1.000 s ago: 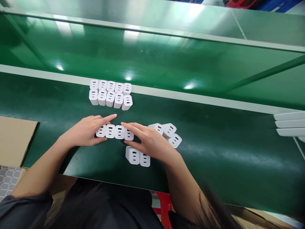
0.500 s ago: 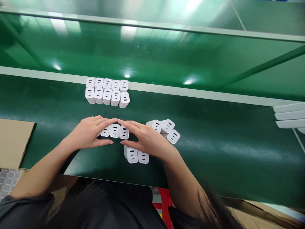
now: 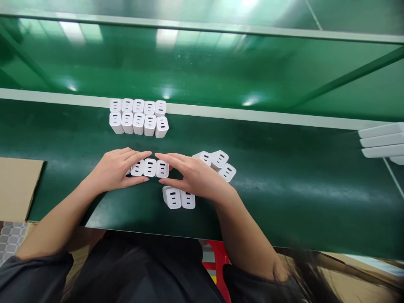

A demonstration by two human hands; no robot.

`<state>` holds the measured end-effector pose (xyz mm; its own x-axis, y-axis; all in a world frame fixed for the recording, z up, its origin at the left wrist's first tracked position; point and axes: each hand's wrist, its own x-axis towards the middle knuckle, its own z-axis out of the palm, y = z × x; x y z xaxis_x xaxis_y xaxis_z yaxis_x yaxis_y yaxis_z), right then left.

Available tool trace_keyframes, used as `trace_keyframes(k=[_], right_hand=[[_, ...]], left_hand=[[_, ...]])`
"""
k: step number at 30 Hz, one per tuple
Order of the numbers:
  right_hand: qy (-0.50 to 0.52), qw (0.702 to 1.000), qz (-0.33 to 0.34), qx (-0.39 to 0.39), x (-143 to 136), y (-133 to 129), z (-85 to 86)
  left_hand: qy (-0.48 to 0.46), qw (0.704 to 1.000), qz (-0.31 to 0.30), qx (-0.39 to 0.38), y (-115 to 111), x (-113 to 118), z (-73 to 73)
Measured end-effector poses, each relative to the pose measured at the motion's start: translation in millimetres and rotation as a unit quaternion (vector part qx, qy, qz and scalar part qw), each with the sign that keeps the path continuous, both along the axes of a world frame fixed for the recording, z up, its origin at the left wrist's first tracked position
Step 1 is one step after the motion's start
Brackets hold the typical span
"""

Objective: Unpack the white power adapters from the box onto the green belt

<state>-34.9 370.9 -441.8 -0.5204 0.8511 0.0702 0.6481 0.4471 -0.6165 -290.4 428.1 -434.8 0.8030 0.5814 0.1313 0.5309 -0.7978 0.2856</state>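
A row of white USB chargers [image 3: 150, 167] stands on the green bench, ports facing up, between my two hands. My left hand [image 3: 118, 168] curls round the row's left end, fingers along the far side and thumb along the near side. Round the right end my right hand [image 3: 189, 172] closes the same way, its thumb at the near edge. The palms hide parts of the end chargers. Beyond my hands, two tight rows of the same chargers [image 3: 138, 122] stand near the pale strip.
Several loose chargers [image 3: 219, 160] lean together right of my right hand. Two or so more chargers [image 3: 173, 198] stand nearer me, below that wrist. A cardboard sheet [image 3: 19, 189] lies at the left, stacked white pieces [image 3: 381, 141] at the far right. A green panel [image 3: 202, 71] rises behind.
My fingertips, which met at the far side of the row, have drawn slightly apart. Both thumbs have come in closer to the row's near side. The view has shifted slightly.
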Motion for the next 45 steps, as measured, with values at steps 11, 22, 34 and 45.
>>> trace_keyframes(k=[11, 22, 34, 45], right_hand=[[-0.027, 0.999, 0.004, 0.037, -0.4, 3.3, 6.5], [-0.140, 0.984, -0.103, -0.028, 44.2, 10.6, 14.1], [-0.100, 0.970, -0.196, -0.103, 66.1, -23.3, 20.6], [-0.277, 0.928, -0.243, 0.059, 19.1, -29.7, -4.0]], left_hand=[[-0.034, 0.999, -0.008, 0.036, -0.7, 3.0, -0.6], [-0.020, 0.999, -0.009, 0.039, -0.6, 1.4, -4.4], [-0.018, 0.999, 0.004, 0.035, -0.5, -2.1, -2.9], [-0.001, 0.999, 0.036, 0.002, -0.5, -4.1, -4.3]])
